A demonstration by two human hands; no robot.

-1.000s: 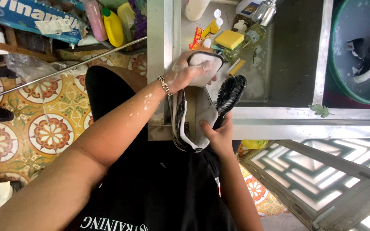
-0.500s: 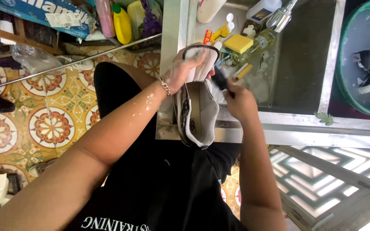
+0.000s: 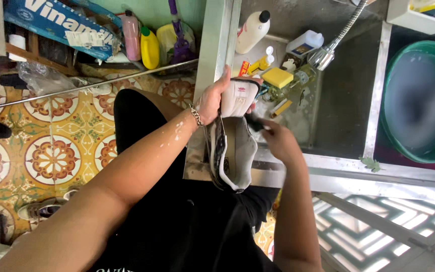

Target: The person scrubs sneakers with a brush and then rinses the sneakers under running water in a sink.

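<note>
Nearest the camera, two bare forearms reach out over a black shirt, and one shoe [image 3: 235,146] is held between the hands at the front edge of the steel sink [image 3: 343,166], its sole side turned left and its pale lining facing up. The left hand [image 3: 212,98] is clamped around the shoe's far end, thumb on one side and fingers wrapped over the white tongue, with a single chain bracelet [image 3: 196,115] at the wrist. The right hand [image 3: 278,141] is closed on one dark brush [image 3: 254,122], which lies against the shoe's opening just right of the left hand's grip; most of the brush is hidden by the fingers, so its bristles are hard to make out. Beyond the shoe, in the sink, lie one yellow sponge [image 3: 277,77], one white bottle with a black cap [image 3: 251,31], and a clutter of small bottles too crowded to count. A metal spray hose [image 3: 336,43] hangs in, its top cut off. To the right sits one green basin [image 3: 421,100], partly cut by the frame. On the patterned tile floor [image 3: 51,151] at left stand one pink bottle [image 3: 131,35] and one yellow bottle [image 3: 150,48].
</note>
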